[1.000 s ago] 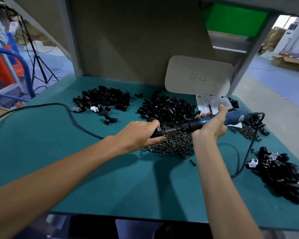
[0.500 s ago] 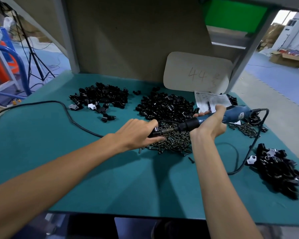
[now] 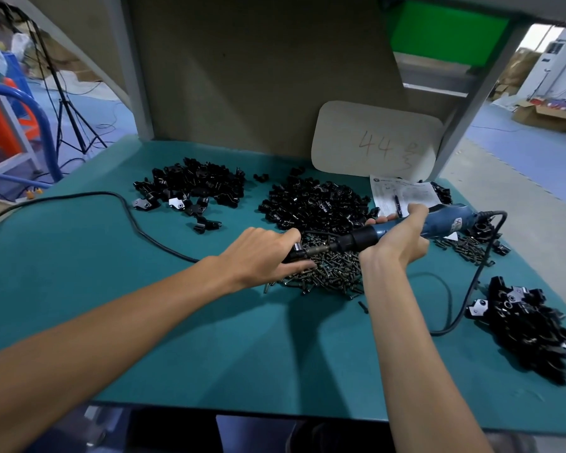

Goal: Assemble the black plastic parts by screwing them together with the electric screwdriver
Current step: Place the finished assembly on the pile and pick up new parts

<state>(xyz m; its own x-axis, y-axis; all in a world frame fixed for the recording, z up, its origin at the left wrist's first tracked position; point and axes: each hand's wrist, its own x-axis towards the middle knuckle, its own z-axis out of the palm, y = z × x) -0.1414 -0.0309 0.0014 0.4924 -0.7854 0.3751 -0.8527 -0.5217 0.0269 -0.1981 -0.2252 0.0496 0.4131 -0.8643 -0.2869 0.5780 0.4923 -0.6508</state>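
In the middle of the frame, the left hand has its fingers curled around a small black plastic part. The thumb is under it and the other fingers are on top, so most of the part is hidden. The right hand is wrapped tight around a blue and black electric screwdriver. The tool lies almost sideways. Its thin metal tip points left and meets the part in the left hand.

Both hands are held just above a heap of small dark screws on the green table top. Behind the screws, a little above the middle, is a big pile of loose black plastic pieces. A second pile of black pieces sits toward the upper left. A third pile of black pieces sits at the lower right. A few more screws lie at the right, under the tool's back end.

A long black cable snakes in from the left edge. A white printed paper sheet lies behind the right hand. A pale card with "44" written on it leans on the back wall.
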